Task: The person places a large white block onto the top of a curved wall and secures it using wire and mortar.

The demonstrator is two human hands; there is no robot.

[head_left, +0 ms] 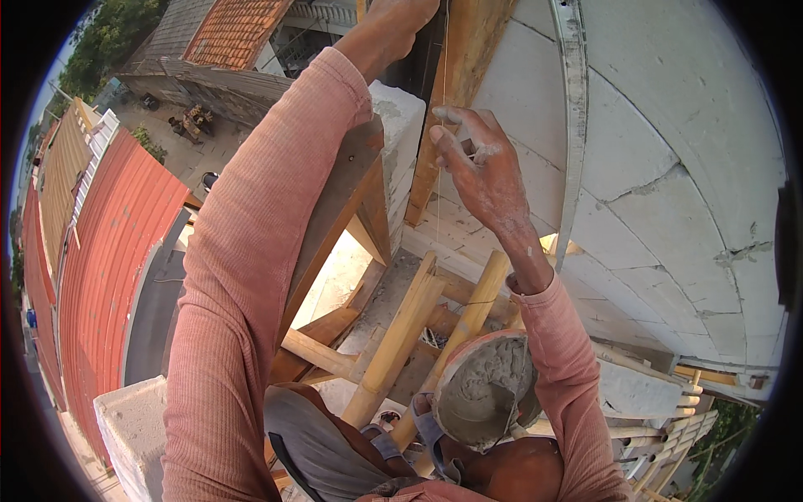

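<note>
Right hand (481, 167) pinched a thin string (441, 100) beside the wooden post (456, 92), fingers together, while the left hand (401, 21) ran above that post, cut off, grip impossible to tell.

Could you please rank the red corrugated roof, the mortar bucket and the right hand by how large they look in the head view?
1. red corrugated roof
2. mortar bucket
3. right hand, though only slightly smaller; nearness to the camera makes this unsure.
</note>
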